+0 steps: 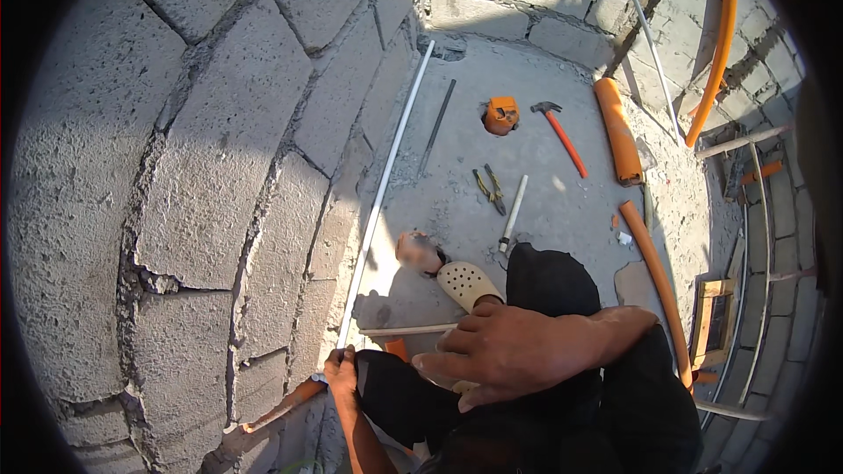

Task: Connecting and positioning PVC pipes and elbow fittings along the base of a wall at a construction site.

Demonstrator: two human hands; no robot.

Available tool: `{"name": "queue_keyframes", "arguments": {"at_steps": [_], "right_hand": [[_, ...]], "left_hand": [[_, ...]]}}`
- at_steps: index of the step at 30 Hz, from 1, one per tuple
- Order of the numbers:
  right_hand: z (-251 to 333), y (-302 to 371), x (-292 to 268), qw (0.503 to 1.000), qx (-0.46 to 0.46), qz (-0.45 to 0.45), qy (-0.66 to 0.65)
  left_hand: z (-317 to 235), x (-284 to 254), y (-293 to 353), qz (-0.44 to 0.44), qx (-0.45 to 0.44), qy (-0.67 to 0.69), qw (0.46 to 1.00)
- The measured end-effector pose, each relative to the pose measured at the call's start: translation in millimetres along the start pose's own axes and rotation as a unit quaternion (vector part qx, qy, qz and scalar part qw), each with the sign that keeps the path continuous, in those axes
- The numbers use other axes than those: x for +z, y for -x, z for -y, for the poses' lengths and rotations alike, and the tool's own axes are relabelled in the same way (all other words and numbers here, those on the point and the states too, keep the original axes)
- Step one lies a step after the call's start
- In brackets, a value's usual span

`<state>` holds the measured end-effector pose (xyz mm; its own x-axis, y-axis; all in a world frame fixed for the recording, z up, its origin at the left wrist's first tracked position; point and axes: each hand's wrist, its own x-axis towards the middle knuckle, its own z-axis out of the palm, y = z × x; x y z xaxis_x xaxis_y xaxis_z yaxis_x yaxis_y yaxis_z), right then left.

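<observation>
Right hand (505,351) outstretched; left (342,370) on pipe (384,202)

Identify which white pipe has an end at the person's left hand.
The long white pipe along the left block wall: its lower end meets the left hand. The short white pipe and slanting upper-right white pipe are away from it.

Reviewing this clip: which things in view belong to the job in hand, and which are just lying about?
Seemingly in the job:
- long white pipe, lower end at the left hand

Seemingly just lying about, untouched by either hand:
- hammer
- pliers
- short white pipe
- dark rod
- thick orange pipe
</observation>
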<state>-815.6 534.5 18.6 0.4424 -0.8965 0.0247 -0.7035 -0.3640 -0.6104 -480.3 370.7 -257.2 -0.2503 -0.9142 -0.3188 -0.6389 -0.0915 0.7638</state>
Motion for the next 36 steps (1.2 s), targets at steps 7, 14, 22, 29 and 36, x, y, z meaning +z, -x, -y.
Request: {"name": "queue_keyframes", "arguments": {"at_steps": [7, 14, 22, 29, 36], "right_hand": [[2.2, -1.7, -2.4, 1.000, 0.000, 0.008, -0.005], [2.9, -3.0, -3.6, 1.000, 0.005, 0.020, -0.008], [1.7, -1.6, -1.2, 1.000, 0.011, 0.024, -0.010], [3.3, 0.1, -4.2, 0.999, 0.022, 0.028, -0.011], [4.1, 0.6, -5.0, 1.000, 0.020, 0.021, -0.011]], "left_hand": [[8.1, -0.8, 2.3, -0.011, 0.018, 0.014, 1.000], [5.7, -4.6, 2.0, 0.003, -0.004, -0.005, 1.000], [11.0, -2.7, 0.8, -0.003, 0.007, 0.003, 1.000], [7.4, -2.3, 2.2, 0.001, 0.002, -0.006, 1.000], [6.5, -3.3, 2.1, 0.003, 0.005, -0.014, 1.000]]}}
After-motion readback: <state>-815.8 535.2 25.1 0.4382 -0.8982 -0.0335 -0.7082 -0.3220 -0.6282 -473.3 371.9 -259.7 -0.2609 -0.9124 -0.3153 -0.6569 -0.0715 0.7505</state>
